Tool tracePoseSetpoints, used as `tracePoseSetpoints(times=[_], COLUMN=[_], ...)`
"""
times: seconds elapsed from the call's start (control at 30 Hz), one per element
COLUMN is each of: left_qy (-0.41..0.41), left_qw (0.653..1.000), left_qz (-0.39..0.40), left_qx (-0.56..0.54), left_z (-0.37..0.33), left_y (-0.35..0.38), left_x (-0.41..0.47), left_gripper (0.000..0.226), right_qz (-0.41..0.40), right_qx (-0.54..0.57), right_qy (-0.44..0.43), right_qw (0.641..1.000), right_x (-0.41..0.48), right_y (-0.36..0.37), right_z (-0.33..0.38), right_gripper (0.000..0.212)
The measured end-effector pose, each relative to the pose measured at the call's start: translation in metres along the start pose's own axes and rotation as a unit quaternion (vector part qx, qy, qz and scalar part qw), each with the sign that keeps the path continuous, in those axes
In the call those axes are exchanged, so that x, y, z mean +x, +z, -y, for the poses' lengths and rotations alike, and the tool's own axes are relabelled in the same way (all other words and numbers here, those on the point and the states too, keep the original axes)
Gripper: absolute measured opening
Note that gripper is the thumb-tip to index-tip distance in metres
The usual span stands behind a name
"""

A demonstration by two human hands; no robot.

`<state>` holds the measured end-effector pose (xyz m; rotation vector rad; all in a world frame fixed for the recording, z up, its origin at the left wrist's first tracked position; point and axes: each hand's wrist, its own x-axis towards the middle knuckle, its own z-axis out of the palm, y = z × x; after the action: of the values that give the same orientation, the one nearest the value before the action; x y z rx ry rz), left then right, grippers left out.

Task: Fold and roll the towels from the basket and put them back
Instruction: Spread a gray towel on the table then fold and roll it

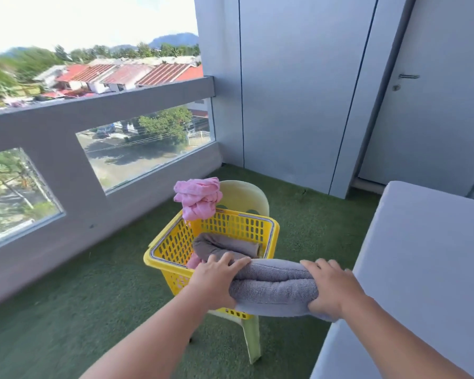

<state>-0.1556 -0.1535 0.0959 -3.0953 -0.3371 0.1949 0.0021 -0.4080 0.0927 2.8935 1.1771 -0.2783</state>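
A rolled grey towel (274,288) was held level in the lower centre of the frame, just over the near rim of a yellow basket (173,242). The left hand (214,280) gripped the roll's left end, fingers spread over its top. The right hand (331,288) clasped the right end, fingers curled round it. Both bare forearms reached in from the bottom edge.

The basket sat on the seat of a pale plastic chair (244,195). Inside it lay a second grey towel (225,246), also rolled, and a scrap of pink fabric (194,261) showed beside it at the near left. A crumpled pink cloth (197,198) was heaped at the basket's far left corner, against the chair's back.

Green turf (93,296) covered the floor. A white table (422,269) filled the lower right, a grey balcony wall (52,127) with glass panes ran along the left, and a closed door (435,105) stood at the upper right
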Motion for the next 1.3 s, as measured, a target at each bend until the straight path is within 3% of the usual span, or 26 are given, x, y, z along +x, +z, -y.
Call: tracePoseSetpoints(times=[0.2, 0.5, 0.63, 1.0, 1.3], left_qy=[-0.014, 0.008, -0.001, 0.056, 0.059], left_qw=[1.0, 1.0, 0.999, 0.963, 0.971], left_qz=[0.001, 0.016, 0.047, 0.263, 0.233], left_qx=[0.0, 0.025, 0.024, 0.017, 0.01], left_z=[0.128, 0.226, 0.252, 0.289, 0.291], left_y=[0.007, 0.04, 0.073, 0.201, 0.255], left_x=[0.016, 0.126, 0.173, 0.243, 0.263], left_gripper=[0.115, 0.119, 0.119, 0.113, 0.12], right_qz=[0.013, 0.002, 0.05, 0.275, 0.239], right_qx=[-0.002, -0.016, 0.0, 0.045, 0.008], right_qy=[-0.028, -0.038, -0.035, 0.02, 0.096], right_qw=[1.0, 0.999, 0.998, 0.96, 0.966], right_x=[0.081, 0.215, 0.276, 0.343, 0.349], right_y=[-0.002, 0.022, 0.049, 0.175, 0.217], right_z=[0.093, 0.129, 0.137, 0.152, 0.156], right_gripper=[0.104, 0.103, 0.099, 0.096, 0.126])
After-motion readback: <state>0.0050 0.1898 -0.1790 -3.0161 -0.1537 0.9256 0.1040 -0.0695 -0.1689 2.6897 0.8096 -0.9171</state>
